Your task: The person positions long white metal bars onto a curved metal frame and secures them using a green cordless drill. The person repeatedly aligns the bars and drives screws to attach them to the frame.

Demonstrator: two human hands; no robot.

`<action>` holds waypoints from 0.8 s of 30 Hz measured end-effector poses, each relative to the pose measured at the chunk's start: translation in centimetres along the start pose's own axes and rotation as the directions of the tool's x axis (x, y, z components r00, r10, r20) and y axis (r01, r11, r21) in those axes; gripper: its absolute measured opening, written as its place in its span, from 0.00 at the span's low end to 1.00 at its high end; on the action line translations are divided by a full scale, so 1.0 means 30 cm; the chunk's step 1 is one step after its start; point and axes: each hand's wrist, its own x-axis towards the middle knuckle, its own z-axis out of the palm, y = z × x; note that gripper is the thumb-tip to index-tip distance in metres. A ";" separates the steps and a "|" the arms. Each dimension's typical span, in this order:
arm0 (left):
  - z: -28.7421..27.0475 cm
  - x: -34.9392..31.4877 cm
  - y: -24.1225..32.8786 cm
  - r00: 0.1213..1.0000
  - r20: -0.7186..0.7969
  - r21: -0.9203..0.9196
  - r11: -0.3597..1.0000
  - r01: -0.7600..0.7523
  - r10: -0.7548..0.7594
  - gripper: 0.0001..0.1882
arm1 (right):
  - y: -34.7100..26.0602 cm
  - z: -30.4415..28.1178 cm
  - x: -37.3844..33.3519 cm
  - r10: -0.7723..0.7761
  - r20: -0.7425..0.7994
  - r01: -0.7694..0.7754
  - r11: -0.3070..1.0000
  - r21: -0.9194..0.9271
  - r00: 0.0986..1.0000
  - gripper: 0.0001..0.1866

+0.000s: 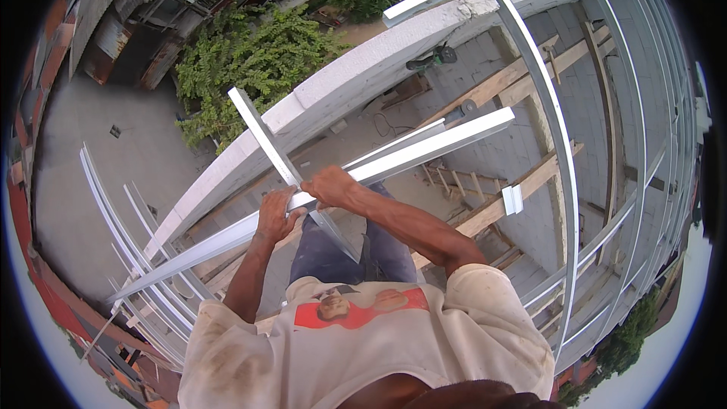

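Note:
A long silvery metal channel (432, 150) runs slantwise in front of my body, from lower left to upper right. A shorter metal channel (261, 132) crosses it near my hands, its far end reaching over the wall top and its near end between my legs. My left hand (276, 210) is closed on the long channel just left of the crossing, thumb toward the joint. Right at the crossing, my right hand (332, 186) is closed around the metal, its fingertips partly hidden. A further thin metal strip (394, 144) lies alongside the long channel.
A pale block wall (303, 102) curves beyond my hands. Wooden planks (485, 204) span the drop below me, with a small metal offcut (513, 200) on one. A green power tool (433, 59) lies by the wall. Metal frame members (564, 159) rise at right; more channels (144, 257) stand left.

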 end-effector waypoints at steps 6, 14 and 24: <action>0.014 -0.018 0.022 0.999 -0.021 0.017 0.999 0.037 -0.036 0.35 | 0.003 -0.036 -0.019 0.000 0.060 -0.006 0.995 0.103 0.998 0.22; 0.060 -0.005 -0.005 0.999 -0.029 0.019 1.000 0.022 -0.021 0.35 | -0.009 0.029 -0.049 0.058 -0.166 -0.072 0.994 -0.078 0.984 0.09; 0.025 0.033 -0.021 0.999 0.029 0.059 0.998 0.018 -0.019 0.32 | -0.026 -0.054 -0.147 0.140 -0.522 -0.123 0.990 0.068 0.841 0.14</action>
